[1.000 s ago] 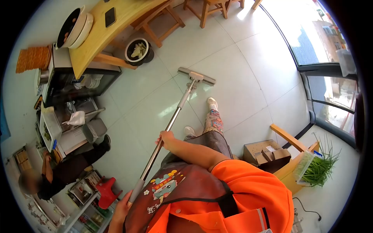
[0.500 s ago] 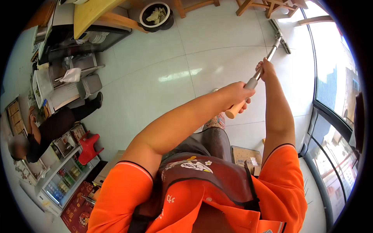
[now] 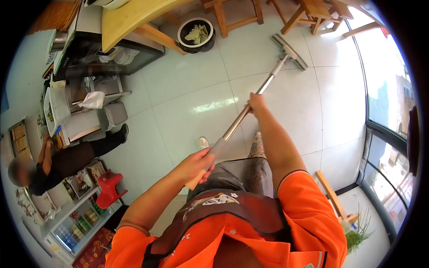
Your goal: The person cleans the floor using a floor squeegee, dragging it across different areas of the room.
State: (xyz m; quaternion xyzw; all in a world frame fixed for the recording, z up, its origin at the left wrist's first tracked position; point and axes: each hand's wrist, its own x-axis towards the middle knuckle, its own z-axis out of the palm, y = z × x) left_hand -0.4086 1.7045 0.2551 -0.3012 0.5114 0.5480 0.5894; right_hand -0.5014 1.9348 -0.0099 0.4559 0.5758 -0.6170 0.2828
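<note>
A long-handled floor mop (image 3: 236, 123) runs diagonally across the view, with a metal pole and a grey and wooden grip end. Its narrow flat head (image 3: 290, 52) rests on the pale tiles at the upper right. Near my waist, my left hand (image 3: 199, 166) is closed around the grip end. Further along the pole, my right hand (image 3: 256, 103) is wrapped around the metal part.
A black bin (image 3: 210, 44) holding pale scraps stands beside a wooden table (image 3: 134, 18). Wooden stools (image 3: 239, 24) line the top. At left, a person in dark clothes (image 3: 67, 158) stands near a red plastic stool (image 3: 108, 189). Glass panels (image 3: 388, 100) border the right.
The mop head has swept left across the floor. Both hands have shifted left with the handle, and my left hand has come lower, closer to my body. My feet and view have shifted slightly.
</note>
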